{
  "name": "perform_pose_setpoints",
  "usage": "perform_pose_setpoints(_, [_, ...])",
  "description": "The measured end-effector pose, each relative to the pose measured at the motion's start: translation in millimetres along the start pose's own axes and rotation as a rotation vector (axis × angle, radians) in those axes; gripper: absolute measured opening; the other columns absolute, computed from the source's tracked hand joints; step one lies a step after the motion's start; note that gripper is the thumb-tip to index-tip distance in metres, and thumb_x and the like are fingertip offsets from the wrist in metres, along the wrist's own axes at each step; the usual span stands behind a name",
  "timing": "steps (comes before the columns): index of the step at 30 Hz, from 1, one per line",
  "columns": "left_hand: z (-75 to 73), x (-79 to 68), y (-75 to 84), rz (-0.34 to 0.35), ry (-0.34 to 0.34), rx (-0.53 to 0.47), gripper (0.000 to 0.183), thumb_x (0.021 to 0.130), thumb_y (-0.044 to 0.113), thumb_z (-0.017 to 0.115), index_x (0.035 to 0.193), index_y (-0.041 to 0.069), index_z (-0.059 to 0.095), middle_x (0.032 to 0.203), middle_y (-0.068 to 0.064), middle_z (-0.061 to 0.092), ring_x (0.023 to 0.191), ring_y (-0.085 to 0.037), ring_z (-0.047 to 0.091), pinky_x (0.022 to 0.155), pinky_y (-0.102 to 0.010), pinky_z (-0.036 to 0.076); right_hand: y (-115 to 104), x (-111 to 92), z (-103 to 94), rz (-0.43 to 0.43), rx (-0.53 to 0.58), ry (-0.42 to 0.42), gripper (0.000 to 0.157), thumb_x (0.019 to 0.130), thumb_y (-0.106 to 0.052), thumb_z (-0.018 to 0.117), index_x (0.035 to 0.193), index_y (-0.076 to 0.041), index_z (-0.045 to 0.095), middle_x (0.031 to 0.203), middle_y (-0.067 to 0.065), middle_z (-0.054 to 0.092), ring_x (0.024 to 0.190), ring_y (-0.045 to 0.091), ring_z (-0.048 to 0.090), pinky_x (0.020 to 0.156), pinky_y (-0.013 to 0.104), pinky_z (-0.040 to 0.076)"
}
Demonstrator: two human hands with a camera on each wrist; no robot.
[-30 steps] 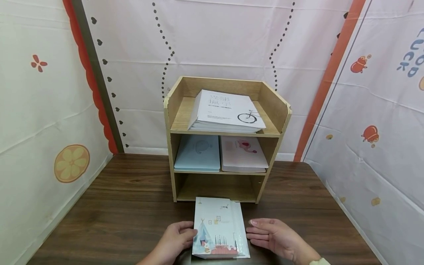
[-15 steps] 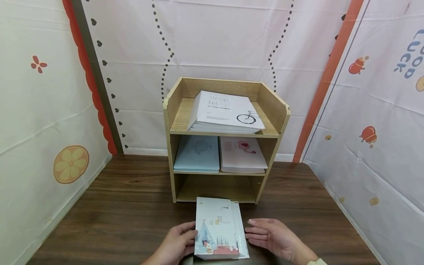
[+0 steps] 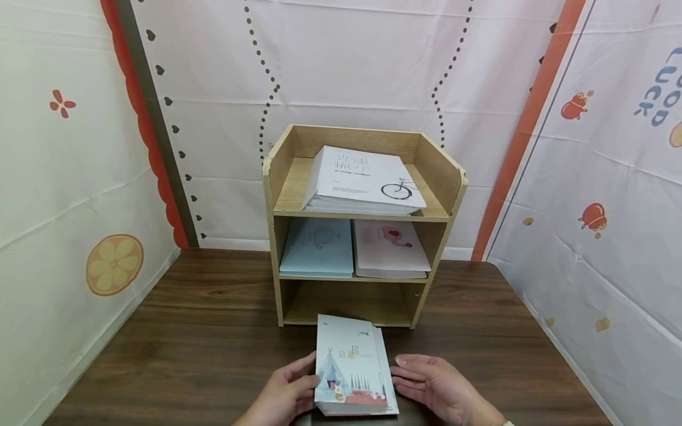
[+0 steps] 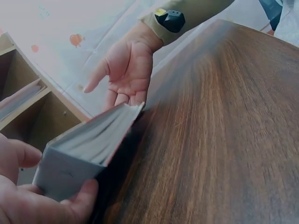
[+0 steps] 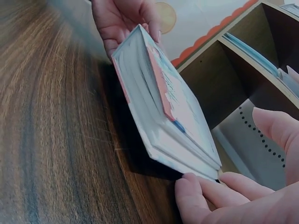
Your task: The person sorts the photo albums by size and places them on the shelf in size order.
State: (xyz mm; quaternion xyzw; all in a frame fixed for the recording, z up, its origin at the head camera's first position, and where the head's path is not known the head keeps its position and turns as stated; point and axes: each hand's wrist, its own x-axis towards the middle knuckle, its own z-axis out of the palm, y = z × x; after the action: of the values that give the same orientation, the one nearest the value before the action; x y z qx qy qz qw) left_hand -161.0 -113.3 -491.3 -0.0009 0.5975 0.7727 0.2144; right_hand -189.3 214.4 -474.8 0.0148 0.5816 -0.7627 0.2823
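Observation:
A thick hardcover book (image 3: 351, 367), white with a blue tent and a red strip on its cover, lies in front of the shelf. My left hand (image 3: 285, 387) grips its spine, thumb on the cover and fingers along the side; the left wrist view shows the spine (image 4: 67, 172) between thumb and fingers. A dark shadow lies under the book in the right wrist view, so it looks slightly raised. At the book's right edge is my right hand (image 3: 439, 384), its fingers extended and the thumb held apart; fingertips (image 5: 189, 182) meet the lower cover's edge.
Behind the book stands a three-level wooden shelf (image 3: 364, 217). On top lie stacked white books (image 3: 367, 177); the middle level bears blue booklets (image 3: 318, 245) and pink booklets (image 3: 391, 245). The brown table (image 3: 213, 331) extends to both sides, with printed cloth walls around.
The book has shifted slightly right, and its exposed right-hand strip looks narrower. My left hand has moved right with it; my right hand has come a little left, closer to the edge.

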Motion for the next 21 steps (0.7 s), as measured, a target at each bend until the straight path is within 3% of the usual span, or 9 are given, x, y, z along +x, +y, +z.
perform_pose_setpoints(8, [-5.6,-3.6,-1.9,-0.027,-0.122,-0.080,0.081,0.102,0.014,0.064,0.164,0.004,0.013,0.133,-0.021,0.059,0.113,-0.024,0.066,0.100,-0.047,0.058,4,-3,4.7,0.002,0.017,0.009,0.074,0.101,-0.022,0.067,0.152,0.015,0.029,0.128,0.012,0.070,0.117,0.019,0.067,0.105,0.039,0.056])
perform_pose_setpoints(14, [-10.0,-5.4,-3.4,0.013,-0.139,-0.056,0.082,0.099,0.011,0.069,0.163,0.009,0.019,0.143,-0.028,0.048,0.115,-0.023,0.064,0.101,-0.041,0.058,9,-1,7.6,-0.057,0.004,0.001,0.075,0.101,-0.014,0.065,0.156,0.013,0.022,0.130,0.016,0.068,0.114,0.022,0.069,0.100,0.039,0.058])
perform_pose_setpoints(21, [-13.4,-6.9,-3.3,0.055,-0.157,-0.014,0.086,0.095,0.010,0.073,0.163,0.011,0.021,0.135,-0.021,0.060,0.111,-0.022,0.068,0.092,-0.032,0.060,14,1,8.8,-0.111,-0.078,-0.010,0.073,0.099,-0.005,0.067,0.154,0.017,0.024,0.149,0.028,0.052,0.117,0.018,0.066,0.098,0.031,0.059])
